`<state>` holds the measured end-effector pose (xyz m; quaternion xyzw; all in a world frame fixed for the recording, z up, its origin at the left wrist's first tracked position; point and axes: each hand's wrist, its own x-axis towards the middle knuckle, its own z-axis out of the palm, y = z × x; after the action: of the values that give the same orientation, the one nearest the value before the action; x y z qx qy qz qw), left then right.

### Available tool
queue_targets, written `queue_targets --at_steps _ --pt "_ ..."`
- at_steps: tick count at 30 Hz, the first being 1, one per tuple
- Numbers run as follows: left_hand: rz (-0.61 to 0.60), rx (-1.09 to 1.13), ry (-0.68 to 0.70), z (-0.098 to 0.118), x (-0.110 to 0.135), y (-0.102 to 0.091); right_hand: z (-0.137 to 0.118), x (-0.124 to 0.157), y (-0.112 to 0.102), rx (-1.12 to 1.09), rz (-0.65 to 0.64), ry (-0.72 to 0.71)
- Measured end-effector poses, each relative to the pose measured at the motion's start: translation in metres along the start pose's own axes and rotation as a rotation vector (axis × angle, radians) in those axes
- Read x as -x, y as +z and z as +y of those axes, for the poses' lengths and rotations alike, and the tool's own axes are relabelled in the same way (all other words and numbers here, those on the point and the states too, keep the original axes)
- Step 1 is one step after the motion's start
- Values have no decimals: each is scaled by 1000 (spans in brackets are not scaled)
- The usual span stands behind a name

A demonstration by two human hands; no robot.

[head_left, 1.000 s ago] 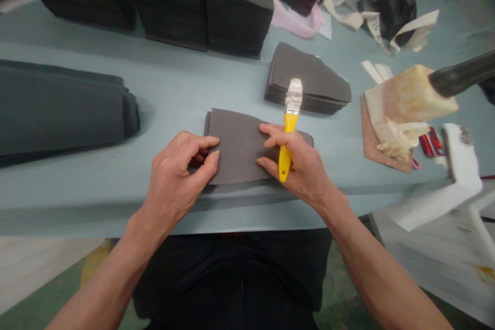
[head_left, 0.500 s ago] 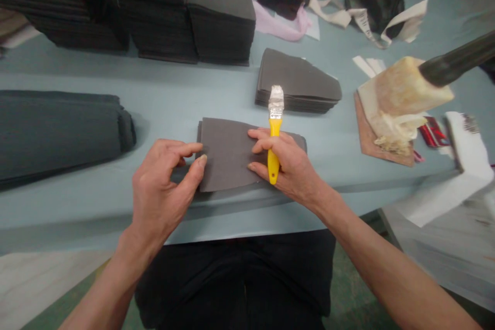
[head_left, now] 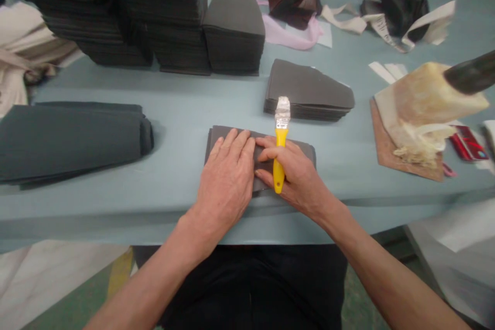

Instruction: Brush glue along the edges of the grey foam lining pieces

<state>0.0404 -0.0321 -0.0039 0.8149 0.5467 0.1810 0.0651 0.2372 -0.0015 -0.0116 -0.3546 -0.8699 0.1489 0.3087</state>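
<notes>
Flat on a dark grey folded piece (head_left: 214, 136) lies my left hand (head_left: 228, 175), fingers stretched out side by side, covering much of its left half. My right hand (head_left: 296, 167) rests at the right part of the same piece, its fingertips touching the surface beside my left fingers. It holds a paintbrush (head_left: 280, 152) with a yellow handle, bristles pointing away from me and coated whitish. Beyond the brush is a small stack of similar grey pieces (head_left: 309, 85). What the dark piece is made of I cannot tell for certain.
A pale, crusted container (head_left: 421, 93) with a dark handle stands on a brown board (head_left: 406, 162) at right. Dark folded pieces (head_left: 73, 136) lie at left. Tall dark stacks (head_left: 174, 20) rise behind. Brown scraps (head_left: 292, 0) and a pink strip (head_left: 290, 33) lie at the back.
My left hand has moved right from the piece's left edge and now lies flat on it. My right hand still holds the paintbrush. The view has shifted slightly left.
</notes>
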Motion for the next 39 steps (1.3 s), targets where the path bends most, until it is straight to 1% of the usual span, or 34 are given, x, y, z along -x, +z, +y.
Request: queue_targets --at_steps 5,11,17,22,26,31,39 --pt "-2 -94 -25 2 4 0 -1 1 0 12 -4 1" --pt "71 -146 -17 2 5 1 -3 0 1 27 9 13" --pt "155 -180 14 -5 5 10 -1 -1 6 43 19 19" --pt "170 -183 17 -9 3 14 1 0 11 79 33 35" --pt "153 -206 24 -10 3 14 1 5 15 105 102 47" --pt "142 -234 18 -10 2 13 1 12 17 153 178 105" --pt "131 -239 -19 -9 3 11 -3 16 26 223 294 162"
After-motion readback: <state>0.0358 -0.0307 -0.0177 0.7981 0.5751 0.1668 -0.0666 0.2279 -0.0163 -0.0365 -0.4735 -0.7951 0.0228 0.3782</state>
